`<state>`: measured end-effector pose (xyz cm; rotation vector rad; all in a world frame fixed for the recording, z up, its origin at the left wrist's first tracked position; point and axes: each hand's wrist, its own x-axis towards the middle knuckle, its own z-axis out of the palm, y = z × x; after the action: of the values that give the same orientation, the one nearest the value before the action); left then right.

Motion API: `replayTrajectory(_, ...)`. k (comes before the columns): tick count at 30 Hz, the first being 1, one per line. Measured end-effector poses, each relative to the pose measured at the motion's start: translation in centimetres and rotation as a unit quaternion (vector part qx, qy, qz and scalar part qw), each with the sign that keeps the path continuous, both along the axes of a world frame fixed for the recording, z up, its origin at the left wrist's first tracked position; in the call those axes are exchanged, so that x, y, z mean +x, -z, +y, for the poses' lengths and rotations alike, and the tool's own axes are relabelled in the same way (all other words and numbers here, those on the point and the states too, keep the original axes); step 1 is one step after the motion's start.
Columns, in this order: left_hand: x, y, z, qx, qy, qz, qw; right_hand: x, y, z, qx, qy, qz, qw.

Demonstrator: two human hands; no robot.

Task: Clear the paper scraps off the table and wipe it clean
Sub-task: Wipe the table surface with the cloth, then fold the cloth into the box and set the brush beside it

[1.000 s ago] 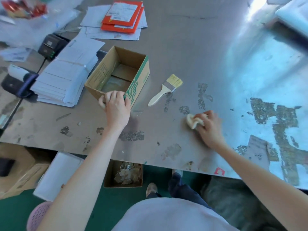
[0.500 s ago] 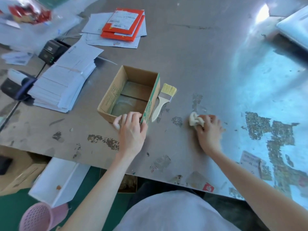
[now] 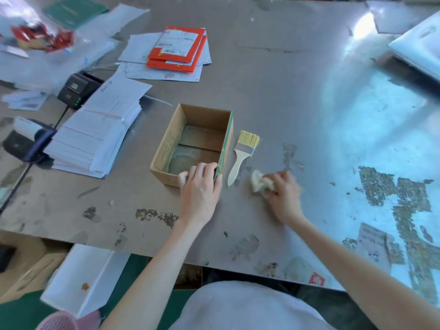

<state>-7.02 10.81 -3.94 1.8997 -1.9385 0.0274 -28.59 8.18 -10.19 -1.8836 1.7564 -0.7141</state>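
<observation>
Cardboard box [image 3: 166,148] gripped by left hand [image 3: 200,191] — right hand [image 3: 283,195] clutches rag [image 3: 258,182].

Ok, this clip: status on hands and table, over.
Left hand grips near rim of cardboard box. Right hand holds pale crumpled wad against the table. Brush lies between box and wad; stuck paper residue to the right.

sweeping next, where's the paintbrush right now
In the head view, the wooden-handled flat paintbrush lies just right of the open brown cardboard box, just beyond the right hand gripping a cream cloth.
</observation>
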Motion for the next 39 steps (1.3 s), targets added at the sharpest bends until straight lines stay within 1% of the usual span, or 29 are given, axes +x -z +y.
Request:
replayTrajectory(2,0.2,-0.1,0.1,0.010,0.005,0.005,1.000,-2.9,0.0,-2.1,0.001,0.130,-0.007,0.992)
replayTrajectory(5,0.5,-0.4,0.0,0.033,0.015,0.037,0.999,-6.2,0.1,-4.7,0.002,0.276,0.032,0.961)
replayTrajectory(7,0.7,-0.7,0.2,0.044,0.024,0.074,0.996,-6.5,-0.2,-6.2,0.024,0.339,0.041,0.940)
replayTrajectory(8,0.8,-0.8,0.3,0.045,0.027,0.095,0.994,-6.0,-0.3,-6.8,0.037,0.343,0.044,0.938)
replayTrajectory(10,1.0,-1.2,0.4,0.041,0.028,0.139,0.989,-4.3,-0.5,-6.9,0.042,0.286,0.073,0.955)
replayTrajectory(12,1.3,-1.6,0.4,0.031,0.028,0.181,0.983,-2.0,-0.5,-5.6,0.026,0.178,0.090,0.980)
replayTrajectory(14,1.5,-1.9,0.3,0.019,0.024,0.218,0.976,0.5,-0.3,-3.0,0.006,0.065,0.085,0.994)
replayTrajectory(16,1.5,-2.2,0.3,0.011,0.018,0.242,0.970,2.5,-0.4,0.0,-0.003,-0.032,0.076,0.997)
replayTrajectory(18,1.3,-2.5,0.3,0.006,0.017,0.254,0.967,4.0,-0.6,3.0,-0.002,-0.119,0.057,0.991)
replayTrajectory(20,1.0,-2.7,0.4,-0.004,0.023,0.250,0.968,4.7,-0.9,5.0,0.027,-0.189,0.010,0.981)
replayTrajectory(21,0.7,-2.8,0.5,-0.010,0.026,0.236,0.971,4.8,-1.3,5.5,0.052,-0.203,-0.024,0.978)
replayTrajectory(23,0.2,-3.2,0.8,-0.022,0.041,0.192,0.980,4.8,-2.4,5.5,0.096,-0.168,-0.111,0.975)
replayTrajectory(24,-0.2,-3.4,0.9,-0.025,0.054,0.178,0.982,4.6,-3.0,5.1,0.108,-0.125,-0.151,0.975)
replayTrajectory(26,-0.8,-3.9,1.0,-0.027,0.083,0.182,0.979,4.2,-4.5,3.7,0.130,-0.037,-0.203,0.970)
replayTrajectory(28,-1.4,-4.5,0.8,-0.018,0.107,0.220,0.969,3.7,-6.6,2.4,0.161,0.018,-0.286,0.944)
replayTrajectory(30,-1.9,-5.3,0.6,0.008,0.110,0.277,0.955,3.3,-9.1,1.3,0.162,0.035,-0.380,0.910)
replayTrajectory(31,-2.1,-5.7,0.4,0.021,0.106,0.306,0.946,3.2,-10.3,0.8,0.152,0.034,-0.405,0.901)
replayTrajectory(33,-2.2,-6.5,0.0,0.045,0.093,0.366,0.925,3.5,-12.5,-0.2,0.133,0.015,-0.425,0.895)
replayTrajectory(35,-2.1,-7.3,-0.4,0.065,0.087,0.423,0.900,4.3,-14.3,-1.2,0.122,-0.005,-0.421,0.899)
replayTrajectory(39,-0.9,-8.9,-1.7,0.060,0.067,0.480,0.872,6.7,-16.9,-3.3,0.117,-0.049,-0.387,0.913)
